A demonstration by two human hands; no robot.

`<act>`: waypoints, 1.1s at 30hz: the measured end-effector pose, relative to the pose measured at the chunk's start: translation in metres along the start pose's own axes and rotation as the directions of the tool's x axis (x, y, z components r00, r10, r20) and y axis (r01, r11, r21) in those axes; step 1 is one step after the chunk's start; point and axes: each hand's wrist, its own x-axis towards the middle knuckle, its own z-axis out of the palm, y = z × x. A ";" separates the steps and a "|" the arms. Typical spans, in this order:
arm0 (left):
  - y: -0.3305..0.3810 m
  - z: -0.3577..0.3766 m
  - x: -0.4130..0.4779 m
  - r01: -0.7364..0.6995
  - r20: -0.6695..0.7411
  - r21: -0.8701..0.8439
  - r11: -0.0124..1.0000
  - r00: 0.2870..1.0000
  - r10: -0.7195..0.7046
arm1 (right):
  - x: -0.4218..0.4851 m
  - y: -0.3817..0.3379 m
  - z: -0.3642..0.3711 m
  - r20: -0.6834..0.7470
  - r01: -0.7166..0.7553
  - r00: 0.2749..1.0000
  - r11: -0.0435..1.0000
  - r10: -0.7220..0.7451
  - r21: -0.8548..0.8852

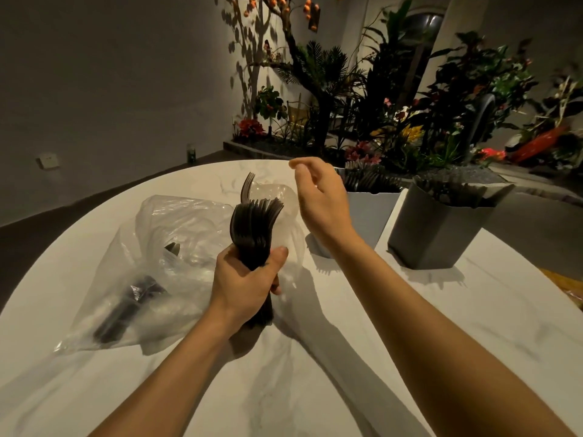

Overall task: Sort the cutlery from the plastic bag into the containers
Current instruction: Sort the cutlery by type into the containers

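Black forks (pixel 254 222), 1 bundle, stood upright at frame centre in the head view, tines up, handles clenched in the left hand (pixel 246 279). The right hand (pixel 321 203) hung empty, fingers loose, just right of the tines, between them and the pale container (pixel 372 216) and dark container (pixel 435 234) at centre right. It looked the nearer hand to ferry them across.

Single head view, looking forward-down over table (pixel 315 357), close above hands.
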 end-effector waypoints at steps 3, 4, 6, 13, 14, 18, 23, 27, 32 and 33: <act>0.001 0.003 -0.009 0.004 0.076 -0.012 1.000 0.997 -0.003 | -0.050 -0.009 -0.023 0.030 -0.147 0.989 0.942 0.144 0.303; 0.001 0.003 -0.010 -0.005 0.094 -0.004 1.000 0.996 0.005 | -0.067 -0.007 -0.027 0.079 -0.185 0.982 0.927 0.169 0.325; 0.002 0.005 -0.016 -0.008 0.123 0.020 1.000 0.992 0.005 | -0.098 0.002 -0.034 0.158 -0.244 0.965 0.934 0.208 0.262; 0.016 0.028 -0.048 0.086 0.410 -0.082 0.993 0.911 -0.045 | -0.143 -0.001 -0.055 0.394 -0.365 0.888 0.882 0.235 0.297; 0.018 0.032 -0.052 0.066 0.437 -0.051 0.997 0.899 -0.037 | -0.144 -0.004 -0.055 0.414 -0.399 0.875 0.860 0.252 0.319; 0.018 0.043 -0.061 0.002 0.445 0.054 0.999 0.895 -0.026 | -0.146 -0.006 -0.055 0.383 -0.418 0.879 0.847 0.285 0.329; 0.017 0.044 -0.063 -0.161 0.412 0.122 0.979 0.906 0.097 | -0.145 -0.005 -0.063 0.356 -0.288 0.918 0.912 0.176 0.292; 0.009 0.044 -0.060 -0.181 0.404 0.154 0.971 0.909 0.106 | -0.145 0.000 -0.065 0.363 -0.245 0.922 0.929 0.135 0.279; 0.003 0.048 -0.062 -0.169 0.426 0.183 0.968 0.902 0.077 | -0.143 0.008 -0.065 0.380 -0.383 0.896 0.831 0.229 0.404; 0.004 0.049 -0.062 -0.157 0.426 0.182 0.971 0.902 0.066 | -0.142 0.008 -0.066 0.404 -0.416 0.882 0.803 0.243 0.426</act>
